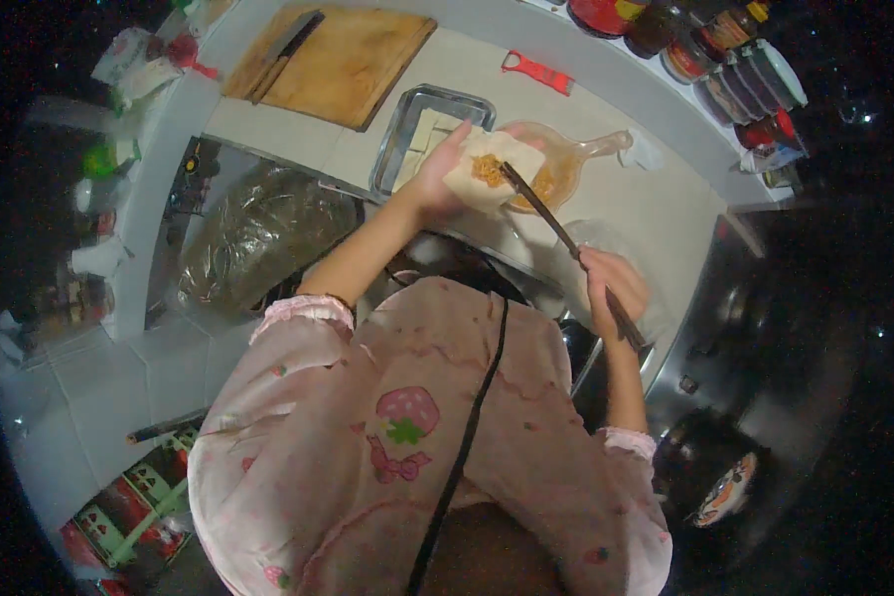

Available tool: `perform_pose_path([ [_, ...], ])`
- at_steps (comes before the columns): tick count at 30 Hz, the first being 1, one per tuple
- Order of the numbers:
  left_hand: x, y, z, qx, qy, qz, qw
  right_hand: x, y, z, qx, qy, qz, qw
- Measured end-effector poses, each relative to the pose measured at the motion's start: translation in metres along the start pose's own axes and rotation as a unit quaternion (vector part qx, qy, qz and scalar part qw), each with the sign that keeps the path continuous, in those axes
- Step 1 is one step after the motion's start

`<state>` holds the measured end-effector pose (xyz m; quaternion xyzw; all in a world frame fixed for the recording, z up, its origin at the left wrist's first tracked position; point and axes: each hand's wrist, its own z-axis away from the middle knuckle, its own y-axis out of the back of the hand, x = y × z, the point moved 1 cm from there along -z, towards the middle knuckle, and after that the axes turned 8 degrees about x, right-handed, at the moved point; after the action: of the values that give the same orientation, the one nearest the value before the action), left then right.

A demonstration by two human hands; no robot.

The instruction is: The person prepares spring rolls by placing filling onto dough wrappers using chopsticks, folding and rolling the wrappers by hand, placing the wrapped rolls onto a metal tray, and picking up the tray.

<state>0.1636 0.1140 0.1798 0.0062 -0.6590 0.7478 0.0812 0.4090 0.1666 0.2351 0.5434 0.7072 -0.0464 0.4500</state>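
Note:
On the open palm of my left hand (438, 175) lies a thin sheet of dough (465, 182), with orange-brown shredded filling (486, 170) at its middle. My right hand (617, 287) grips a pair of dark chopsticks (547, 214), whose tips touch the filling. Beneath and right of the dough is a clear bowl with a handle (570, 179), holding more of the orange filling. Left of it, partly behind my left hand, a metal tray (395, 134) holds pale, flat dough sheets (426, 134).
A wooden cutting board (365, 59) with a knife (290, 45) on it lies at the back left. A red peeler (538, 72) lies behind the bowl. Jars (689, 59) line the ledge at upper right. A clear plastic bag (652, 290) lies beneath my right hand.

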Motion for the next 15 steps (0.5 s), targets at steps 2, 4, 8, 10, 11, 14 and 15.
perform_pose_path([
  [2, 0.003, 0.004, 0.001, 0.039, 0.038, 0.015, 0.998, 0.0, 0.002, 0.001, -0.01, -0.014, -0.011, 1.0],
  [4, 0.009, 0.023, -0.005, 0.042, 0.057, 0.037, 0.997, 0.0, 0.001, 0.002, 0.007, 0.01, -0.027, 1.0],
  [8, 0.012, 0.032, -0.012, 0.059, 0.112, 0.05, 0.991, -0.003, 0.002, 0.002, -0.019, 0.033, 0.005, 0.999],
  [10, 0.013, 0.037, -0.013, 0.039, 0.115, 0.057, 0.991, -0.006, 0.001, 0.005, -0.019, 0.036, -0.007, 0.999],
  [11, 0.013, 0.039, -0.013, 0.02, 0.124, 0.059, 0.99, -0.007, 0.0, 0.005, -0.012, 0.035, -0.017, 0.999],
  [14, 0.01, 0.028, -0.01, 0.045, 0.134, 0.085, 0.986, -0.008, -0.008, 0.006, -0.03, 0.068, -0.02, 0.997],
  [15, 0.01, 0.028, -0.01, 0.044, 0.132, 0.086, 0.987, -0.007, -0.009, 0.005, -0.05, 0.073, -0.012, 0.996],
])
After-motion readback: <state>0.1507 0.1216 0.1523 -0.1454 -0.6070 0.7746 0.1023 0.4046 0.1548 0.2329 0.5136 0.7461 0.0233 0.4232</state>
